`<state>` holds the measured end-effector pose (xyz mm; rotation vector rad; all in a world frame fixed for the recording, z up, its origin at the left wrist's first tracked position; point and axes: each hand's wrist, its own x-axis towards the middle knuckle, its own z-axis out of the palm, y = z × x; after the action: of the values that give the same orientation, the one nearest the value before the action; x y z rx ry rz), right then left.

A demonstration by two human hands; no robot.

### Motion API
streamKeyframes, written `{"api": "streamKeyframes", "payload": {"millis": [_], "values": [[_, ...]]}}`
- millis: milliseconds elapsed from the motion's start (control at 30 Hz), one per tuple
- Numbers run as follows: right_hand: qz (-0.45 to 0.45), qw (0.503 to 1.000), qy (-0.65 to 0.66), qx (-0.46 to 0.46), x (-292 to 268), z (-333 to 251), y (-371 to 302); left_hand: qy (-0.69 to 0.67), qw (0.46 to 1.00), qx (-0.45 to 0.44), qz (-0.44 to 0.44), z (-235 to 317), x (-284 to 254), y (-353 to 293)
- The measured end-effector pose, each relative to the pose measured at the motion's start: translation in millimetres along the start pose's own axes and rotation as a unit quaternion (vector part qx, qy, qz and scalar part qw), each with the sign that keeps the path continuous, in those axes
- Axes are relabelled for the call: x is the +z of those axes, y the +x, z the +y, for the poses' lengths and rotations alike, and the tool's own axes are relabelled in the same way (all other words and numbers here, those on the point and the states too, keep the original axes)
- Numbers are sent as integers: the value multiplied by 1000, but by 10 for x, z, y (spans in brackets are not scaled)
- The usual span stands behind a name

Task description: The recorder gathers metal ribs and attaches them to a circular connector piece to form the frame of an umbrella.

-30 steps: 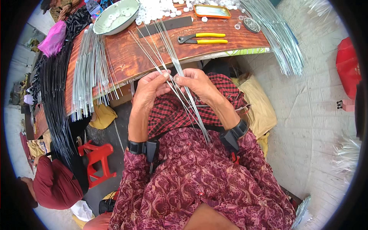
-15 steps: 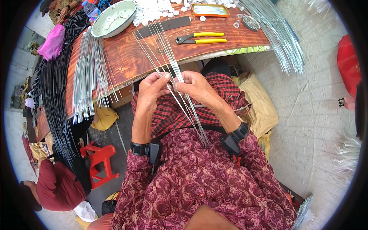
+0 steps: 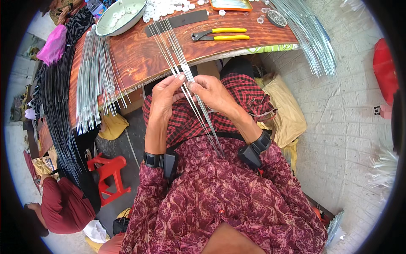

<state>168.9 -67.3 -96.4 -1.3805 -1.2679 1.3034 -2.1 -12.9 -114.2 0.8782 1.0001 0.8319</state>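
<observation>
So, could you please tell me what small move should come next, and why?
Perhaps the right hand should ease its rods against those in the left hand, since the two groups lie close but a narrow gap shows between them below the hands.

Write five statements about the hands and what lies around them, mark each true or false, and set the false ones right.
1. The left hand and the right hand both hold thin silvery rods. True.
2. Small white pieces lie in the pale bowl. True.
3. The pliers lie inside that bowl. False: the pliers lie on the wooden table.
4. The plastic stool is blue. False: the plastic stool is red.
5. In the picture, the pink bundle is left of the bowl. True.
</observation>
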Motion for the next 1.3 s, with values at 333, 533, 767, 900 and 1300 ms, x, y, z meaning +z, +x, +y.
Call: {"api": "streamKeyframes", "payload": {"millis": [333,533,767,900,1300], "values": [[-8,1000,13,20,32,-48,-35,-22,1000,13,-14,2,-32,14],[-3,999,-9,39,35,-68,-36,-26,999,15,-16,23,-4,1],[14,999,5,30,58,-5,-19,-14,1000,22,-13,5,-29,9],[20,1000,-4,15,63,20,-13,-33,999,17,-28,13,-19,-11],[13,999,-38,14,48,43,-60,-17,1000,18,18,19,8,31]]}}
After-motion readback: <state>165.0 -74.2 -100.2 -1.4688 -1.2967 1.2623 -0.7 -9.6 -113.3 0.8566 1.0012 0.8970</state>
